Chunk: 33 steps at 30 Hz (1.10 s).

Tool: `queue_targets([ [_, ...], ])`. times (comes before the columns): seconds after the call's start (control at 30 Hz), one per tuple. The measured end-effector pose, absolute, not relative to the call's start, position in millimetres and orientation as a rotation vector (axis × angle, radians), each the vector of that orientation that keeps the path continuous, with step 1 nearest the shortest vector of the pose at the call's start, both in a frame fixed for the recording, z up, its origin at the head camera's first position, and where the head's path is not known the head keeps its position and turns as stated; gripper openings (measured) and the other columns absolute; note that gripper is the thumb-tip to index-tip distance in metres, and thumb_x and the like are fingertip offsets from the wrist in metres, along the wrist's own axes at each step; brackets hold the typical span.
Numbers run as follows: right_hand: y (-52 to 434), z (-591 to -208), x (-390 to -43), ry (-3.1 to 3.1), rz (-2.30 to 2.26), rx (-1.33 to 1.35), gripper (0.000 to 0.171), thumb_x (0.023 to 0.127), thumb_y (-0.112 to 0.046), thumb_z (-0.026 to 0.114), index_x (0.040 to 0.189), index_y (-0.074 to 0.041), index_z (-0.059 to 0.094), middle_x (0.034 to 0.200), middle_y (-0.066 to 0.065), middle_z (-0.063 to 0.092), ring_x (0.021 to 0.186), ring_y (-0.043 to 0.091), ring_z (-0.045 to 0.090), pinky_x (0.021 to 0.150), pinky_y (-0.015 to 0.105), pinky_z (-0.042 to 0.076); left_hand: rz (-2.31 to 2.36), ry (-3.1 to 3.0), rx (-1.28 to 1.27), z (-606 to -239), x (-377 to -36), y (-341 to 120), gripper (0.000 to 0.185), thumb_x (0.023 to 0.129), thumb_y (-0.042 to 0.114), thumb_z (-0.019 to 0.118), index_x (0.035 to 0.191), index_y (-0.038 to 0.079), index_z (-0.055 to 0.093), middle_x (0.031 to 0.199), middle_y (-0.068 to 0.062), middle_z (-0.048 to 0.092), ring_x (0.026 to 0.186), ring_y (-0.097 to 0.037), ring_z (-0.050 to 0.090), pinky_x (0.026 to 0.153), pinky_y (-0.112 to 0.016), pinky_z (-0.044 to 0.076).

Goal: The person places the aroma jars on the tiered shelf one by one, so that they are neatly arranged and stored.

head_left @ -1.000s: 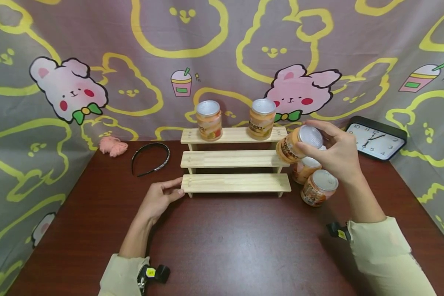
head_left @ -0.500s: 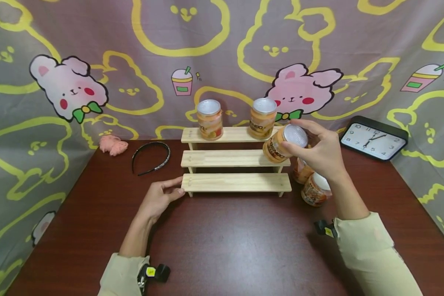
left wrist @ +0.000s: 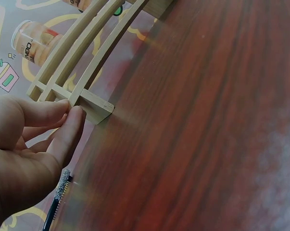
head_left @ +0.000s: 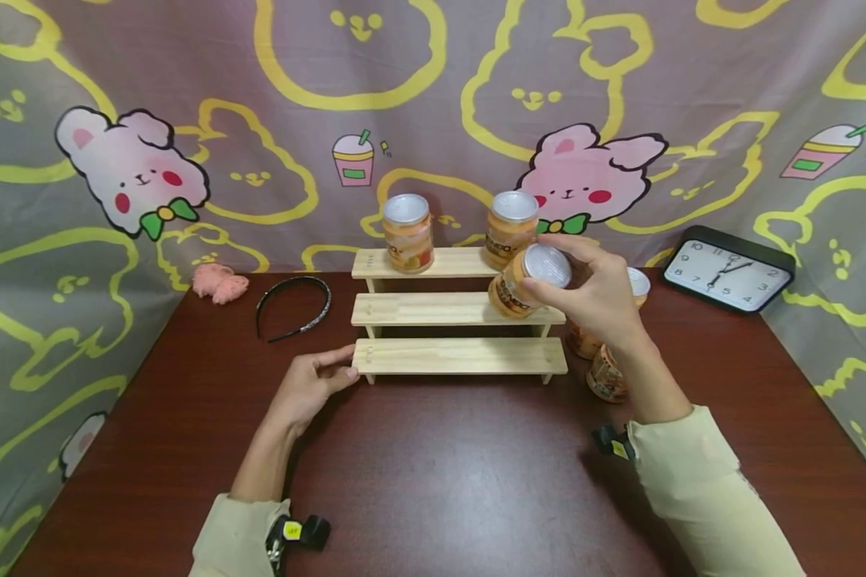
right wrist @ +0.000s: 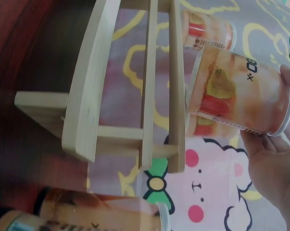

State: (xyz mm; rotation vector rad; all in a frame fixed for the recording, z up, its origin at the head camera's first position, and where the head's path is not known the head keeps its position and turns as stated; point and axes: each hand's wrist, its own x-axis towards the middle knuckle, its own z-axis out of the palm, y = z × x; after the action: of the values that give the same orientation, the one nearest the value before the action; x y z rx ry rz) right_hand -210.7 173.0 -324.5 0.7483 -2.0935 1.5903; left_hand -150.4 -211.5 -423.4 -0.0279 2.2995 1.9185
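Observation:
A three-step wooden shelf rack [head_left: 447, 357] stands on the dark table. My left hand [head_left: 309, 393] pinches the left end of its lowest step between thumb and finger, seen close in the left wrist view. My right hand [head_left: 599, 292] grips an orange-labelled can [head_left: 512, 292] with a silver lid by its upper part. This can tilts over the right part of the middle step; whether it touches the wood I cannot tell. Two similar cans stand upright on the top step, a left can [head_left: 407, 240] and a right can [head_left: 505, 228], the latter partly behind the held one.
Right of the rack, more cans [head_left: 606, 378] stand on the table, partly hidden by my right hand and forearm. A black-framed clock [head_left: 729, 270] leans at the back right. A black headband [head_left: 293, 308] and a pink fluffy item [head_left: 220, 284] lie at the left. Patterned cloth hangs behind.
My right hand has carried the can leftward, from beyond the rack's right end to over the middle step. My left hand has stayed at the lowest step's end.

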Motion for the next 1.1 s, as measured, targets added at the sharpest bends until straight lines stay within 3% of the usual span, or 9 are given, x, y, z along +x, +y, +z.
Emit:
queue_targets([
  [0.33, 154, -329, -214, -2.092, 1.622, 0.814, 0.052, 0.076, 0.011, 0.083, 0.125, 0.007, 0.067, 0.126, 0.02, 0.066, 0.108, 0.016, 0.063, 0.083, 0.021, 0.054, 1.925, 2.296, -0.028, -424, -149, -213, 0.049, 0.094, -0.009, 0.063, 0.142, -0.01, 0.051, 0.135, -0.03, 0.058, 0.098, -0.007, 0.065, 0.083, -0.02, 0.053],
  [0.53, 141, -330, -214, -2.1, 1.652, 0.823, 0.052, 0.075, 0.009, 0.084, 0.124, 0.006, 0.068, 0.124, 0.02, 0.066, 0.106, 0.016, 0.062, 0.081, 0.022, 0.054, 1.926, 2.286, -0.008, -425, -149, -214, 0.048, 0.096, -0.007, 0.063, 0.142, -0.009, 0.051, 0.132, -0.03, 0.06, 0.098, -0.008, 0.066, 0.083, -0.02, 0.053],
  [0.8, 128, -331, -214, -2.205, 1.576, 0.803, 0.05, 0.077, -0.003, 0.088, 0.123, 0.0, 0.07, 0.122, 0.008, 0.069, 0.101, 0.016, 0.063, 0.079, 0.023, 0.054, 1.914, 2.287, -0.003, -423, -150, -213, 0.048, 0.096, -0.006, 0.062, 0.142, -0.009, 0.051, 0.13, -0.031, 0.061, 0.096, -0.007, 0.066, 0.083, -0.02, 0.053],
  [1.1, 111, -328, -219, -2.237, 1.535, 0.852, 0.05, 0.076, -0.007, 0.09, 0.12, 0.002, 0.071, 0.121, 0.01, 0.07, 0.1, 0.02, 0.063, 0.079, 0.027, 0.052, 1.912, 2.29, -0.021, -423, -150, -213, 0.048, 0.096, -0.006, 0.063, 0.142, -0.008, 0.052, 0.132, -0.03, 0.06, 0.097, -0.008, 0.065, 0.082, -0.02, 0.053],
])
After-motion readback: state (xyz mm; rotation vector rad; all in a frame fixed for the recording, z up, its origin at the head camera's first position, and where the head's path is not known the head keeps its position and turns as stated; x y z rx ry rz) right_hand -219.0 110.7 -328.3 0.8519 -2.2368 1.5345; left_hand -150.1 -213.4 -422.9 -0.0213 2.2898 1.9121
